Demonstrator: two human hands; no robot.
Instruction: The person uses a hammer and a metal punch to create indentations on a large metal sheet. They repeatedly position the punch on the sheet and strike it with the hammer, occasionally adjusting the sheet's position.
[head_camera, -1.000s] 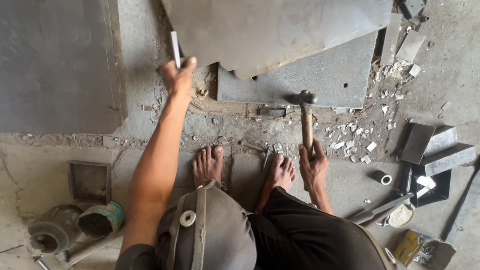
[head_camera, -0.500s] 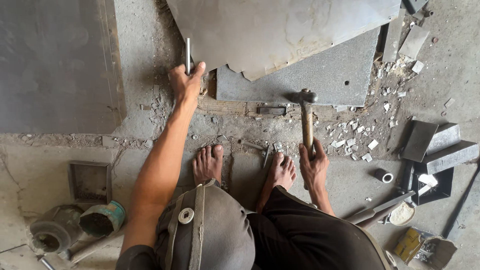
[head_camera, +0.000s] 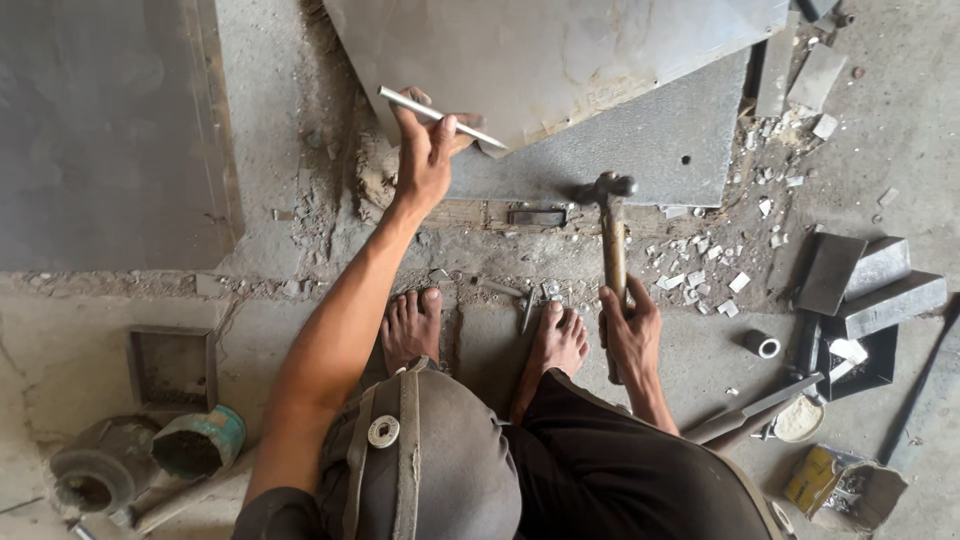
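Left hand (head_camera: 425, 150) clenched around a thin steel chisel (head_camera: 440, 117), held level over the stone slab (head_camera: 600, 150) edge; right hand (head_camera: 632, 335) grips the hammer (head_camera: 612, 240) low on its handle (stiff, probably heavy-headed).

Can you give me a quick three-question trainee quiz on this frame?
1. True or false: the left hand holds a metal rod.
2. What does the right hand grip? A) hammer B) trowel C) brush
3. Fill in: the hammer is held with its head pointing ____ the person's feet.

Key: 1 true; 2 A; 3 away from. Small stone chips lie right of the hammer, below the grey slab.
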